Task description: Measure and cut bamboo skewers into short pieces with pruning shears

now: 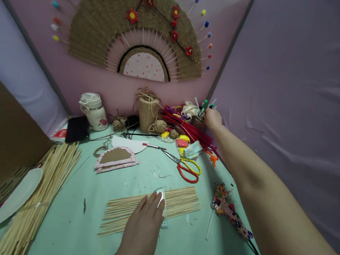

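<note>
My left hand [146, 223] lies flat, fingers stretched, over a row of thin bamboo sticks [182, 200] and a clear ruler [165, 212] laid across them. The sticks lie side by side on the green tabletop. At the back right, my right hand [213, 118] reaches into a jar [198, 123] of pens and clear sticks. Its fingers look closed beside a green marker [204, 106], but what they grip, if anything, is hidden.
Scissors [188, 170], a paintbrush [154, 146] and a half-round fabric-edged card [117, 158] lie behind the sticks. A glue gun [230, 215] rests at right. Twine [148, 112] and a white bottle [93, 112] stand at the back. A stick bundle [40, 196] lies left.
</note>
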Available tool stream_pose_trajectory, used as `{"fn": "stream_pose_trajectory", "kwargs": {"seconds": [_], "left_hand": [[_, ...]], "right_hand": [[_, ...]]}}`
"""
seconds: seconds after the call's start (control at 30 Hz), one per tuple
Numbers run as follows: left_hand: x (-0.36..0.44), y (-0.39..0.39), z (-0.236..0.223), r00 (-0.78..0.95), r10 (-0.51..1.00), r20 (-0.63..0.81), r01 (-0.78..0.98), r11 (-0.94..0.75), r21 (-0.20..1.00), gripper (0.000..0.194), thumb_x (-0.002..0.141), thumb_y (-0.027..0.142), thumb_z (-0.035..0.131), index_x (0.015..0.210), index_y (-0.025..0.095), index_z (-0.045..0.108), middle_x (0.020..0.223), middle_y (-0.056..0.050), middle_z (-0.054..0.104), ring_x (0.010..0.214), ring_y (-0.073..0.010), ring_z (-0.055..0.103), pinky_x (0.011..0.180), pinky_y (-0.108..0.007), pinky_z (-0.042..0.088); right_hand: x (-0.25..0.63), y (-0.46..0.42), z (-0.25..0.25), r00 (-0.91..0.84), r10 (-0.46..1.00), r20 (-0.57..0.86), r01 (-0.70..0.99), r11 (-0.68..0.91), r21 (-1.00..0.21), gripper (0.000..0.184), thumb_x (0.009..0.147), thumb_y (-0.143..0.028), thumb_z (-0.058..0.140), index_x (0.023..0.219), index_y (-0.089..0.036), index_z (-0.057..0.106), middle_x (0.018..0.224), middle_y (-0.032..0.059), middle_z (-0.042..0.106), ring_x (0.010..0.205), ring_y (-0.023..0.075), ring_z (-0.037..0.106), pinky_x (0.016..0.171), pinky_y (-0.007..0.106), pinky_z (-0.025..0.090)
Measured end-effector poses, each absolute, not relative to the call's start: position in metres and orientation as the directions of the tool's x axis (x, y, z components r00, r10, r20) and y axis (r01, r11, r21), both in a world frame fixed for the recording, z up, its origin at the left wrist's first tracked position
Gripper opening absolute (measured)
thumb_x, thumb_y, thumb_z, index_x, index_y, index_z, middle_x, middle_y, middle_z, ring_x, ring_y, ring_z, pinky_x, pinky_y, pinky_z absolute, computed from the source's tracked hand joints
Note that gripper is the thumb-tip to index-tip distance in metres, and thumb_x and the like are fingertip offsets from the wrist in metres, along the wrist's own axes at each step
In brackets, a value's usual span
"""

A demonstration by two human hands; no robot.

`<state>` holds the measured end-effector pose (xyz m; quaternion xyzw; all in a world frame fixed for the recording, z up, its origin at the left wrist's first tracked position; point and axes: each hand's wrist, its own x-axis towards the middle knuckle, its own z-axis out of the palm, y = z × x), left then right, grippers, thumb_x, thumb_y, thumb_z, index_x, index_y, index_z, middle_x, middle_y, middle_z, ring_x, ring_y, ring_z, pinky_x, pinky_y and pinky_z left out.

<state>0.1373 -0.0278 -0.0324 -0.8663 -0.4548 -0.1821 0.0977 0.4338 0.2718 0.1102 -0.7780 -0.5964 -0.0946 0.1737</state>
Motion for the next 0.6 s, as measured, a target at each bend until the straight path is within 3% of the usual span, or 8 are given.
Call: {"fn": "stream_pose_trajectory", "kwargs": {"seconds": [0.17, 0.27, 0.33, 0.4, 0.47, 0.6], "left_hand": [[0.137, -0.028, -0.03, 0.532, 0.752, 0.39, 0.817, -0.577, -0.003, 0.036, 0.09, 0.012, 0.043, 0.117, 0.017, 0.066, 0.131, -0.005, 0.062, 0.119, -0.0206, 0.059, 0.099, -0.038, 0.05], [0.137, -0.028, -0.029, 0.538, 0.757, 0.371, 0.814, -0.58, 0.002, 0.035, 0.091, 0.013, 0.044, 0.119, 0.017, 0.065, 0.132, -0.006, 0.061, 0.12, -0.0209, 0.059, 0.1, -0.037, 0.049], [0.137, -0.029, -0.028, 0.539, 0.766, 0.35, 0.816, -0.578, 0.008, 0.034, 0.092, 0.014, 0.044, 0.12, 0.016, 0.064, 0.132, -0.006, 0.06, 0.121, -0.0213, 0.058, 0.101, -0.038, 0.049], [0.138, -0.03, -0.028, 0.532, 0.782, 0.325, 0.822, -0.569, 0.024, 0.034, 0.093, 0.015, 0.044, 0.121, 0.016, 0.063, 0.133, -0.006, 0.06, 0.122, -0.0214, 0.057, 0.103, -0.038, 0.047], [0.138, -0.031, -0.027, 0.516, 0.8, 0.307, 0.831, -0.555, 0.049, 0.034, 0.093, 0.015, 0.044, 0.121, 0.017, 0.063, 0.133, -0.006, 0.06, 0.123, -0.021, 0.056, 0.104, -0.038, 0.045], [0.139, -0.032, -0.024, 0.5, 0.816, 0.289, 0.836, -0.542, 0.083, 0.032, 0.093, 0.017, 0.047, 0.121, 0.015, 0.063, 0.133, -0.007, 0.06, 0.123, -0.021, 0.056, 0.105, -0.037, 0.045]], "right_hand": [[0.436, 0.248, 0.146, 0.25, 0.819, 0.517, 0.967, -0.182, -0.179, 0.031, 0.093, -0.026, 0.042, 0.11, -0.012, 0.063, 0.109, 0.0206, 0.068, 0.099, 0.0307, 0.064, 0.083, 0.04, 0.045], [0.43, 0.227, 0.162, 0.221, 0.679, 0.7, 0.955, -0.005, -0.297, 0.023, 0.088, -0.024, 0.05, 0.102, -0.012, 0.064, 0.101, 0.0174, 0.07, 0.093, 0.027, 0.064, 0.084, 0.04, 0.045], [0.419, 0.212, 0.161, 0.215, 0.637, 0.741, 0.922, 0.118, -0.369, 0.02, 0.087, -0.024, 0.05, 0.097, -0.014, 0.064, 0.094, 0.0126, 0.07, 0.084, 0.0213, 0.064, 0.079, 0.034, 0.047], [0.4, 0.197, 0.147, 0.225, 0.744, 0.63, 0.797, 0.231, -0.558, 0.018, 0.088, -0.024, 0.047, 0.093, -0.015, 0.062, 0.085, 0.0073, 0.07, 0.068, 0.0147, 0.061, 0.064, 0.026, 0.047], [0.375, 0.183, 0.122, 0.132, 0.936, 0.327, 0.534, 0.211, -0.819, 0.018, 0.089, -0.025, 0.044, 0.087, -0.017, 0.06, 0.078, 0.0042, 0.068, 0.055, 0.0105, 0.056, 0.05, 0.021, 0.043], [0.329, 0.154, 0.059, -0.052, 0.993, 0.102, 0.507, 0.115, -0.854, 0.017, 0.086, -0.02, 0.047, 0.074, -0.015, 0.058, 0.072, 0.0066, 0.07, 0.05, 0.0104, 0.059, 0.043, 0.019, 0.043]]}}
